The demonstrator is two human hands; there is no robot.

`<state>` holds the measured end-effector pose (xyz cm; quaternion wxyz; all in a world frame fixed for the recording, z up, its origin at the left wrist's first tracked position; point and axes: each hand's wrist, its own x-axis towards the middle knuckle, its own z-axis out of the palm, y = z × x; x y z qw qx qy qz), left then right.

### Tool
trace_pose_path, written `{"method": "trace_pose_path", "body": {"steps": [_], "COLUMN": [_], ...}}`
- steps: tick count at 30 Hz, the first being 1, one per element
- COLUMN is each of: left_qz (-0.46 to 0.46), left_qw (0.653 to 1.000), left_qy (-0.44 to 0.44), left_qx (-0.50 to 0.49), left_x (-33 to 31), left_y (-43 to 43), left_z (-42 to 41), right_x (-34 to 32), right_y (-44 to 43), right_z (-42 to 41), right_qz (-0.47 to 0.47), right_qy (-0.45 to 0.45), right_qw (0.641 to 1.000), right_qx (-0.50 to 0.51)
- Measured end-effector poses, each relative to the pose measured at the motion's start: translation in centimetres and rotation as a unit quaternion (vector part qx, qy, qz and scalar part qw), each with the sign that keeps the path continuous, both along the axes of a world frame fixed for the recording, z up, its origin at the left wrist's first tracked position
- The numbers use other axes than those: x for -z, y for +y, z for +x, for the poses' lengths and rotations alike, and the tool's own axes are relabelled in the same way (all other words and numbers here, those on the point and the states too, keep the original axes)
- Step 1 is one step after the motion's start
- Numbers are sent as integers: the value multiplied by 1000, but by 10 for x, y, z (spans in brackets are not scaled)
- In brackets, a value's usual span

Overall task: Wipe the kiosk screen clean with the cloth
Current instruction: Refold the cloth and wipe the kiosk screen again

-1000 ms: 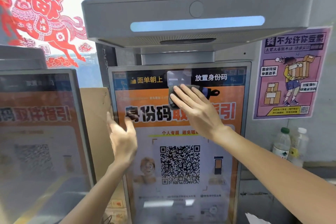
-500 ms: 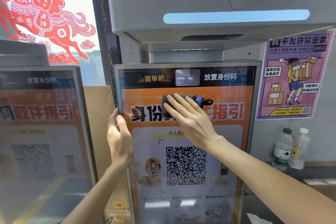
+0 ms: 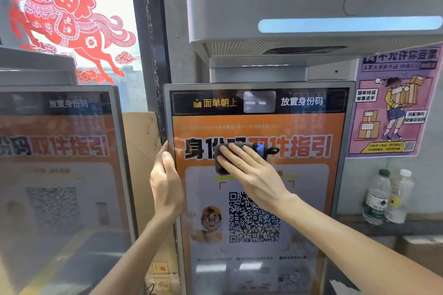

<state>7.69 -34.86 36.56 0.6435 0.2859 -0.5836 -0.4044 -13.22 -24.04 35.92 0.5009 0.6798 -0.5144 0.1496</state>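
The kiosk screen (image 3: 309,199) stands upright in front of me, with an orange banner, large Chinese characters and a QR code. My right hand (image 3: 249,170) lies flat on a dark grey cloth (image 3: 220,165) and presses it against the screen over the big characters. A blue tag and a black loop stick out at the cloth's right end. My left hand (image 3: 166,182) grips the screen's left frame edge, thumb on the front, fingers behind.
A second kiosk screen (image 3: 60,175) stands at the left. A grey scanner hood (image 3: 299,14) overhangs above. Cardboard (image 3: 141,141) sits between the kiosks. Two plastic bottles (image 3: 386,196) rest on a ledge at the right, under a purple poster (image 3: 393,105).
The right hand has slid the cloth down from just under the top bar onto the large characters. The left hand moved from open air onto the screen's left edge. The view shifted left.
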Motion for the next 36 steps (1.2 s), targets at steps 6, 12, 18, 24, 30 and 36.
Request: {"method": "trace_pose_path", "body": {"steps": [6,12,18,24,30,36], "left_qz": [-14,-6,-6,-10,-12,-17], "left_qw": [1000,999,998,998,996,995], "left_qy": [-24,-20,-3,-5,2,8], "left_qx": [15,40,59,65,92,100], "left_x": [2,-1,-1,0,0,3], "left_y": [1,0,0,0,-7,-13], "left_z": [6,10,12,16,17,17], "right_x": [-67,-67,-12,-45,-43,11], "right_y": [-20,-42,-37,-45,-64,-58], "right_z": [23,45,44,51,64,57], "right_qz": [-90,-77,-3,-71,-102,-22], "right_qy": [-81,-79,-2,-32,-66,-10], "right_qw": [993,993,1000,997,992,998], "right_qx": [-6,-29,-31,-24,-40,-52]}}
